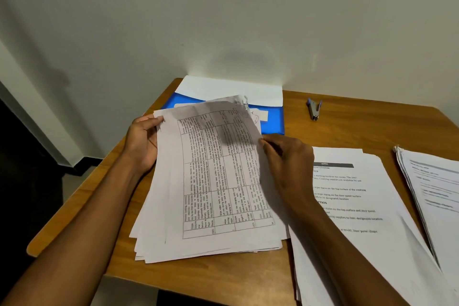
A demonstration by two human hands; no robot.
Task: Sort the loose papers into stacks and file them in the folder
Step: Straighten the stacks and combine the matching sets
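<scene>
Wooden table point(218, 278) set against a pale wall point(223, 7), viewed from above. Item one: a loose, uneven pile of white papers point(198, 246) at the table's near left, its edges fanned and misaligned. Item two: a top sheet point(218, 176) printed with a ruled table of small text, turned sideways, its far end lifted off the pile and its far right corner curled and ragged. Left hand point(142, 143): grasping the sheet's far left edge, thumb on the printed face, fingers behind. Right hand point(288, 159): pinching the sheet's right edge between thumb and fingertips. Item three: a blue folder point(273, 122) lying flat beyond the pile near the wall, a white sheet point(231, 89) resting across its far part; the lifted sheet overlaps its near edge. Item four: a second stack point(347, 206) of printed pages with headed text, just right of the pile, partly under the right forearm. Item five: a third stack point(432, 189) at the table's right edge. Item six: a small metal stapler point(315, 109) with bluish handles, lying apart, right of the folder.
</scene>
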